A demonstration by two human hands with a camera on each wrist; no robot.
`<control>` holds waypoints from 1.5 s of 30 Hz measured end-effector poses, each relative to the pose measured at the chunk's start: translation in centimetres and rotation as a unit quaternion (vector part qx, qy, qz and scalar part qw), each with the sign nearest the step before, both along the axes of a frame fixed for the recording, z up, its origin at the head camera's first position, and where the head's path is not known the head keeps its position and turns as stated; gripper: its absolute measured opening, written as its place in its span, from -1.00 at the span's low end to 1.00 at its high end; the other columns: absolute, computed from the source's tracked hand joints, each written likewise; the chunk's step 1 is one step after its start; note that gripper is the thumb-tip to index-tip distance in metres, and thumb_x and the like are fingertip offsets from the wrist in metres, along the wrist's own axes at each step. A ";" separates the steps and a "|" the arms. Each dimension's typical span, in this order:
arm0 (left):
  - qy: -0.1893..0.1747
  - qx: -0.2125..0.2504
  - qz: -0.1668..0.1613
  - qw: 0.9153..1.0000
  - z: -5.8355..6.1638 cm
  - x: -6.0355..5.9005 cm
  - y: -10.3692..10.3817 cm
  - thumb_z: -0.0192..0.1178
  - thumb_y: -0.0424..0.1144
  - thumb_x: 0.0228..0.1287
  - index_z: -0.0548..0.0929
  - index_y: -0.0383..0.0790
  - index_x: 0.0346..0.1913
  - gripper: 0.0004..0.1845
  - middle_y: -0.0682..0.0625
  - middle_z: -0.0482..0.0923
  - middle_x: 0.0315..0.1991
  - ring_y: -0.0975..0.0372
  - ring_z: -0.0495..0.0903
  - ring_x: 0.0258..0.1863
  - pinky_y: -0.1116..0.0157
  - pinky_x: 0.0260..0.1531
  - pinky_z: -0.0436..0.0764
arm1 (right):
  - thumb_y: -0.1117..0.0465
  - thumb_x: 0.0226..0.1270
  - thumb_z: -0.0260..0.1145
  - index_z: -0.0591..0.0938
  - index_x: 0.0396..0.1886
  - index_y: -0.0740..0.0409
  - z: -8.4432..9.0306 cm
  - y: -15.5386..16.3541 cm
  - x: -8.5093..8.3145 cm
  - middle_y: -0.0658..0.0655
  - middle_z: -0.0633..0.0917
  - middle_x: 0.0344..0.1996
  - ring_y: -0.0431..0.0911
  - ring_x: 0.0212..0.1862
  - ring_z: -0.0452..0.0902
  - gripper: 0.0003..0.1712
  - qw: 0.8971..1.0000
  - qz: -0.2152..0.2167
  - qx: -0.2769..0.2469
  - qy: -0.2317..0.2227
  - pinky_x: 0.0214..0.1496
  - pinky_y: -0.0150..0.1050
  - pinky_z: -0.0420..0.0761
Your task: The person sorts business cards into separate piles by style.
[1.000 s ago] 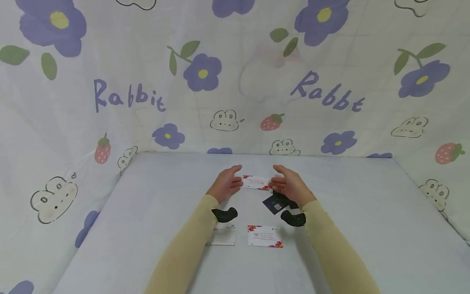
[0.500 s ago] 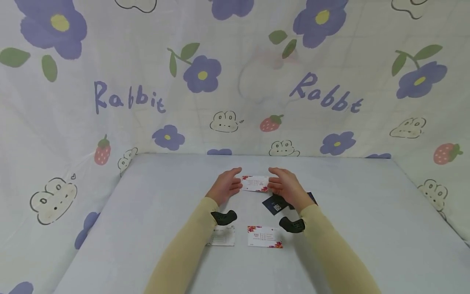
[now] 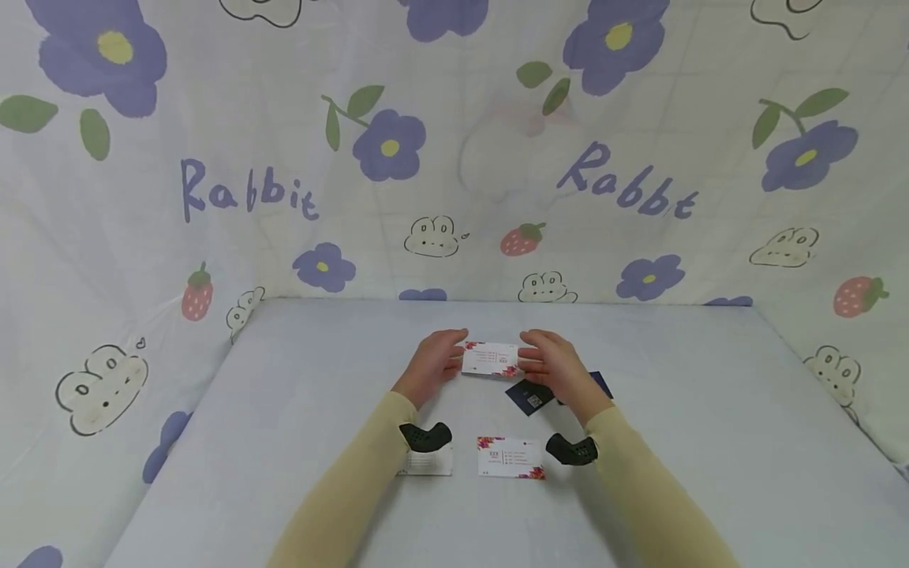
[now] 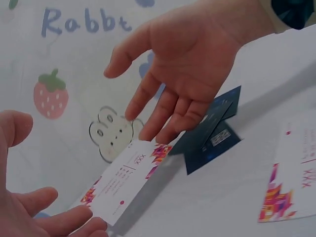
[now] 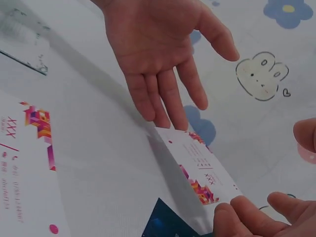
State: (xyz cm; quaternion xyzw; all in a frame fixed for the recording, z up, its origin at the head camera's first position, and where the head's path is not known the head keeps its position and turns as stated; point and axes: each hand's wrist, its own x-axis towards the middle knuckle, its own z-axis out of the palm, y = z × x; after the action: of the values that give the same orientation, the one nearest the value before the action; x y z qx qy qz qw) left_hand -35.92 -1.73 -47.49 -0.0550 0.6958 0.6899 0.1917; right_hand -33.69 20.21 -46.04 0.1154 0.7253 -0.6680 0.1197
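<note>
A white business card (image 3: 490,359) with red and purple corner patterns is held between both hands over the pale table (image 3: 710,442). My left hand (image 3: 435,361) touches its left short end with straight fingertips (image 4: 74,217). My right hand (image 3: 555,364) meets the other end with straight fingers (image 4: 163,118), thumb spread apart. In the wrist views the card (image 5: 197,173) is tilted, one long edge raised off the table. Neither hand curls around it.
Two overlapping dark blue cards (image 3: 531,394) lie just under my right hand. Nearer me lie a matching white card (image 3: 510,457) and a pale card (image 3: 426,464) partly under my left wrist. A flower-and-rabbit printed cloth (image 3: 454,158) walls in the table on three sides.
Both hands have closed in on the card's short ends, and the right hand has shifted left. The card now sits slightly nearer me and tilted up.
</note>
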 end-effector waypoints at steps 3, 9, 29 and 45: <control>0.023 -0.004 -0.009 1.000 0.5 1.5 -0.2 0.11 0.13 0.48 0.27 -0.22 0.51 -0.27 -0.20 0.42 0.43 0.01 0.49 0.35 0.07 0.41 0.47 | -0.12 0.61 0.03 0.07 0.63 0.16 0.3 0.4 1.1 0.36 0.40 0.46 0.15 0.36 0.48 -0.20 1.000 0.016 0.010 0.008 0.11 -0.35 0.61; 0.044 0.005 -0.044 0.998 1.2 4.5 -1.0 0.07 0.12 0.50 0.23 -0.22 0.53 -0.27 -0.24 0.41 0.42 -0.02 0.53 0.32 0.02 0.43 0.45 | -0.06 0.62 0.03 0.08 0.62 0.23 1.4 1.1 3.9 0.41 0.45 0.40 0.06 0.17 0.61 -0.22 0.998 0.051 0.024 0.013 0.01 -0.37 0.64; 0.015 -0.023 -0.148 0.989 -0.5 12.6 -1.5 0.03 0.07 0.55 0.28 -0.30 0.48 -0.34 -0.28 0.55 0.27 0.17 0.68 -0.06 0.16 0.13 0.68 | 0.06 0.61 0.08 0.23 0.49 0.38 -0.8 3.4 12.0 0.43 0.69 0.08 -0.06 -0.16 0.73 -0.34 0.992 0.111 0.068 -0.001 -0.13 -0.26 0.70; 0.028 -0.038 -0.133 0.990 -0.9 12.7 -1.4 0.11 -0.02 0.51 0.27 -0.37 0.49 -0.32 -0.25 0.61 0.20 0.25 0.68 -0.20 0.29 -0.03 0.72 | 0.08 0.57 0.14 0.23 0.49 0.36 -1.0 3.2 12.2 0.42 0.72 0.04 0.00 -0.19 0.79 -0.32 0.992 0.108 0.068 -0.002 -0.14 -0.22 0.77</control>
State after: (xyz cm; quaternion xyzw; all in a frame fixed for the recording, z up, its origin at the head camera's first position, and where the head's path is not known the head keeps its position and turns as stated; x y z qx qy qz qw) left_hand -23.26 -3.09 -48.43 0.0505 0.7277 0.6328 0.2597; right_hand -21.48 23.37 -47.06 0.0455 0.7772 -0.5999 0.1846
